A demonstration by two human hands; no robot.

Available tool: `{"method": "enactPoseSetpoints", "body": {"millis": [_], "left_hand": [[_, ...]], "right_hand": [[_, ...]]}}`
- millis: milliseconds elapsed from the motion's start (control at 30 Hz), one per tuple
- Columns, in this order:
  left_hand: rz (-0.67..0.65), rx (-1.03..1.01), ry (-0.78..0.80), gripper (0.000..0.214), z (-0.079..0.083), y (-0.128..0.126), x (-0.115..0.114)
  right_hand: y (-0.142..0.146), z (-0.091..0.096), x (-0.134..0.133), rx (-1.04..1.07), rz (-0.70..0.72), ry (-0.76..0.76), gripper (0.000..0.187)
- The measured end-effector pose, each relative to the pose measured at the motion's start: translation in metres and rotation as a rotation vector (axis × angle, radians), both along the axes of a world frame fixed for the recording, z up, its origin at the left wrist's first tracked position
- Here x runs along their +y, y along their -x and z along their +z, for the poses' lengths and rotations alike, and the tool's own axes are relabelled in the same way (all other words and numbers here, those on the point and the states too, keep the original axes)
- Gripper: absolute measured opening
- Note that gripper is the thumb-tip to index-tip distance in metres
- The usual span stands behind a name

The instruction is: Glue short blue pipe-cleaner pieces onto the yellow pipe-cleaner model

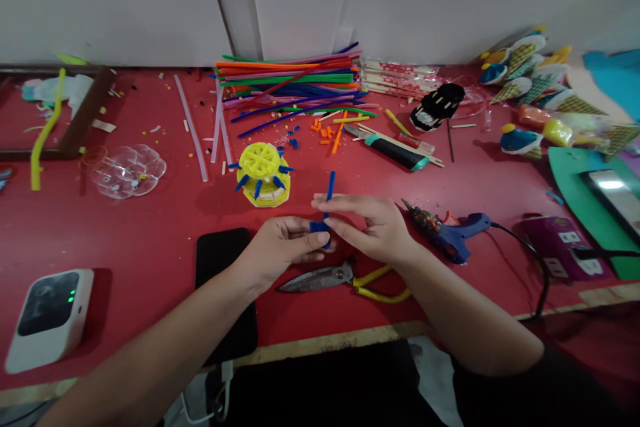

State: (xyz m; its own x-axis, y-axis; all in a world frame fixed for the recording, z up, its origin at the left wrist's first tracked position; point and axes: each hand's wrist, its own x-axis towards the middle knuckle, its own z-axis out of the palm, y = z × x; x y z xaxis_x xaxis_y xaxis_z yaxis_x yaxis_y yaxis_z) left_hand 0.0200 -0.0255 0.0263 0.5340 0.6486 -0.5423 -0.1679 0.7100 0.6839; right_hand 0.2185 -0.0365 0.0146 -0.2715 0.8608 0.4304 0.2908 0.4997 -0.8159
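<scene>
My left hand [280, 247] pinches a small, flat blue piece [318, 227] between thumb and fingers. Close against it, my right hand [375, 227] grips a blue pipe cleaner [331, 185], whose free end sticks up past the fingertips. Whether the two blue parts are joined cannot be made out, since the fingers cover where they meet. Just beyond my hands stands a yellow wheel-like model [263, 173] with short blue pieces around its middle. Below the hands lie scissors [320, 278] with yellow handles, partly behind my right forearm.
Pipe cleaners [295, 80] in many colours are heaped at the back. A utility knife [395, 150] and a black model [437, 107] lie beyond my right hand. On the right is a blue glue gun [453, 235] with its cord. A black phone [225, 320] lies under my left forearm.
</scene>
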Motion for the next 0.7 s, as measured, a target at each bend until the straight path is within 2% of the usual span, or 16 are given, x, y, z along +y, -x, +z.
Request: {"method": "enactPoseSetpoints", "body": {"millis": [200, 367, 500, 700], "left_hand": [[0.088, 0.014, -0.043, 0.035, 0.0, -0.0016, 0.0016], [0.084, -0.014, -0.061, 0.033, -0.0012, -0.0015, 0.0009], [0.076, -0.033, -0.105, 0.031, -0.0027, -0.0012, -0.0016], [0.083, -0.015, -0.148, 0.026, -0.0037, -0.0017, -0.0013]], "right_hand": [[-0.002, 0.0018, 0.0004, -0.144, 0.07, -0.087, 0.031], [-0.0033, -0.0003, 0.0008, -0.332, 0.081, -0.267, 0.04], [-0.004, -0.0013, -0.0009, -0.371, 0.062, -0.334, 0.039], [-0.0049, -0.0016, -0.0021, -0.366, 0.051, -0.348, 0.036]]}}
